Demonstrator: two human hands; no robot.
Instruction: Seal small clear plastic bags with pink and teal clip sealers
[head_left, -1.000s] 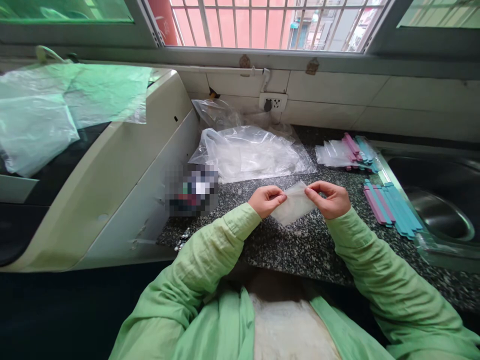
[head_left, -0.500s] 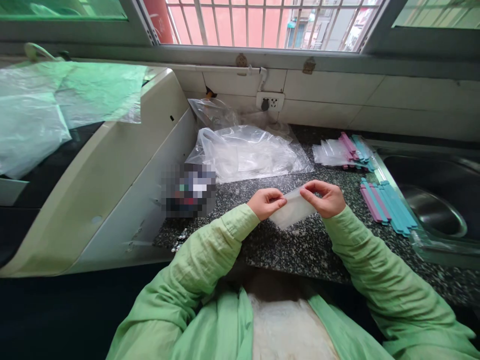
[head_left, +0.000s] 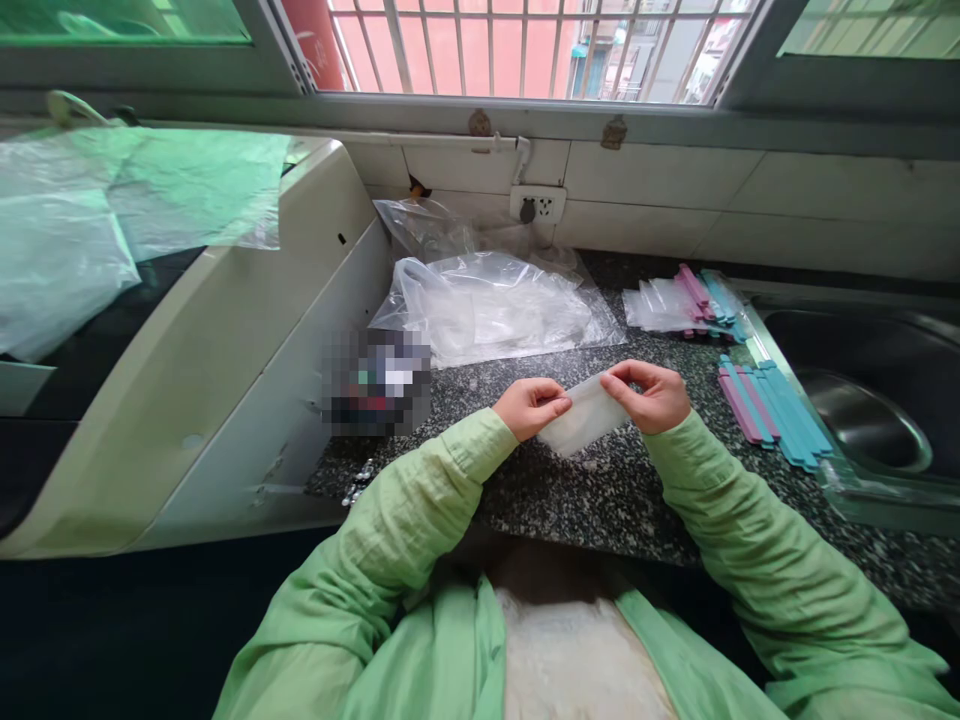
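Both hands hold one small clear plastic bag (head_left: 581, 422) just above the speckled granite counter (head_left: 600, 490). My left hand (head_left: 529, 405) pinches its left top corner. My right hand (head_left: 651, 395) pinches the right top corner. The bag hangs slack between them, tilted down to the left. Right of my right hand lie blue and pink sticks (head_left: 772, 410) in a row on the counter.
A large crumpled clear bag (head_left: 495, 305) lies behind my hands. More small bags with pink and blue sticks (head_left: 686, 300) sit at the back right. A steel sink (head_left: 870, 420) is at the right, a cream appliance (head_left: 225, 340) at the left, a blurred-out object (head_left: 379, 380) beside it.
The hands and small bag have kept nearly the same pose; the view shifted slightly, and the bag's lower edge sags a little more.
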